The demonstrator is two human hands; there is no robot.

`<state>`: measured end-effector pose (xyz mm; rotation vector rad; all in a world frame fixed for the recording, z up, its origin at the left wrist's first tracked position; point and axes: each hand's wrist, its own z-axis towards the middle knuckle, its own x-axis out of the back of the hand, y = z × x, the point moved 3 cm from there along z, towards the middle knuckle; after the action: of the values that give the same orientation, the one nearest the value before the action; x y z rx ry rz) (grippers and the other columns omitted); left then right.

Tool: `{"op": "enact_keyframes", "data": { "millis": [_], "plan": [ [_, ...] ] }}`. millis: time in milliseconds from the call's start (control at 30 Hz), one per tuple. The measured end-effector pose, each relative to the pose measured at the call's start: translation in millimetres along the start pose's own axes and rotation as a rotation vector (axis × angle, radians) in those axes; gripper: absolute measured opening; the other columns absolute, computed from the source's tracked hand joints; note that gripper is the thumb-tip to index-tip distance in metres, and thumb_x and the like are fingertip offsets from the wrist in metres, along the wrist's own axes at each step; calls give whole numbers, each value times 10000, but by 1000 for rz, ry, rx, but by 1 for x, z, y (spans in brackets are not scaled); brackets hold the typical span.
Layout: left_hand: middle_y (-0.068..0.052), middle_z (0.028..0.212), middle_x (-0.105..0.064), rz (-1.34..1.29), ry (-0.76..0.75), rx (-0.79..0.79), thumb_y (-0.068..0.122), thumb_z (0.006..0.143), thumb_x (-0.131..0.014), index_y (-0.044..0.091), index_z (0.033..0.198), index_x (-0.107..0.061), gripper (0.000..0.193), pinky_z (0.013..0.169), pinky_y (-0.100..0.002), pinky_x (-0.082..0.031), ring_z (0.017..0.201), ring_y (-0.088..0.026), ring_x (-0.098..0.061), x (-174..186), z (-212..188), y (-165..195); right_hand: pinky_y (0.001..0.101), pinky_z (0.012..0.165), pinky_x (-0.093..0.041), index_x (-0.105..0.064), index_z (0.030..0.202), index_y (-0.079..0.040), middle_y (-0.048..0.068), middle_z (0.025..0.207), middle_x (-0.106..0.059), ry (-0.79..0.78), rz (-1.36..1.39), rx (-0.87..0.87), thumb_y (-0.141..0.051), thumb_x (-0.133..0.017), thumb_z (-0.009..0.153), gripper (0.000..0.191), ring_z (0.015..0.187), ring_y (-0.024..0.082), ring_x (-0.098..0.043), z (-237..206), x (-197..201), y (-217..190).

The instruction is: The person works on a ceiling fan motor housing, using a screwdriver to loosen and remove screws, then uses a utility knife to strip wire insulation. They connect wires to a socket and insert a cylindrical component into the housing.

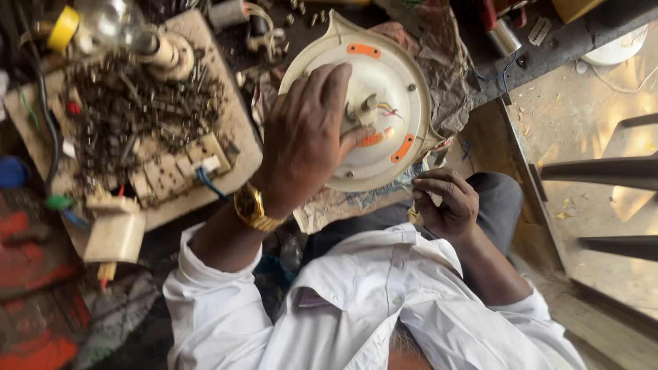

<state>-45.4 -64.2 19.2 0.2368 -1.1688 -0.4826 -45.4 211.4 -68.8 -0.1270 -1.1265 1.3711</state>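
Far left: wooden board (pixel 233 130) on the bench, heaped with loose screws and scrap hardware (pixel 130 109); a clear bulb in its holder (pixel 130 31) and a roll of yellow tape (pixel 63 27) at its top corner, beige switch/socket plates (pixel 175 171) with a blue wire near its lower edge, a cream plastic box (pixel 115 238) just below the board. Centre: left hand (pixel 301 140), gold wristwatch (pixel 252 207) on the wrist, lies palm-down on the cream round fan motor housing (pixel 384 62), fingers spread over its left rim, thumb pressed near the central shaft and wire stubs (pixel 370 106); gripping the housing. Housing is tilted, sits over crumpled paper/cloth (pixel 439 62) at the bench edge, above the person's lap; orange strips on its face. Right hand (pixel 445 202) just below the housing's lower right edge, fingers curled and pinched together on something small, can't tell what. White shirt sleeves (pixel 219 308) rolled up. Far right: concrete floor (pixel 582 116), dark metal bars (pixel 603 171).
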Motion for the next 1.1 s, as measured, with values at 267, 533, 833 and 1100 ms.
{"op": "enact_keyframes", "data": {
  "millis": [267, 533, 833, 1100],
  "plan": [
    [-144, 1447, -546, 13, -9, -102, 393, 893, -861, 48, 1451, -550, 726, 1038, -468, -465, 1314, -314, -553, -11, -7, -7, 407, 811, -570, -682, 1082, 16, 161, 1015, -698, 35, 64, 250, 21, -769, 880, 220, 892, 317, -701, 60, -21, -24],
    [-145, 1429, -559, 30, -21, -148, 365, 917, -875, 33, 1433, -574, 684, 1034, -467, -475, 1278, -319, -576, -24, -5, -4, 418, 828, -523, -722, 1127, -34, 145, 1136, -689, -13, -180, 304, -84, -802, 864, 279, 980, 313, -661, 86, -31, -9],
    [-114, 1427, -583, 43, -82, -119, 307, 874, -894, 57, 1437, -588, 688, 1058, -484, -442, 1289, -325, -560, -27, -1, 3, 414, 871, -525, -696, 1129, -52, 137, 1178, -690, 4, -51, 171, -87, -789, 904, 246, 1045, 292, -688, 63, -13, 33],
    [-201, 1542, -438, -56, -13, -131, 338, 911, -915, 32, 1523, -474, 814, 1137, -477, -432, 1380, -373, -518, -20, -4, -10, 423, 950, -529, -547, 1333, 1, 207, 1214, -576, 241, -452, -175, -223, -763, 1047, 422, 1132, 332, -596, 87, 56, 120]
  ]
}}
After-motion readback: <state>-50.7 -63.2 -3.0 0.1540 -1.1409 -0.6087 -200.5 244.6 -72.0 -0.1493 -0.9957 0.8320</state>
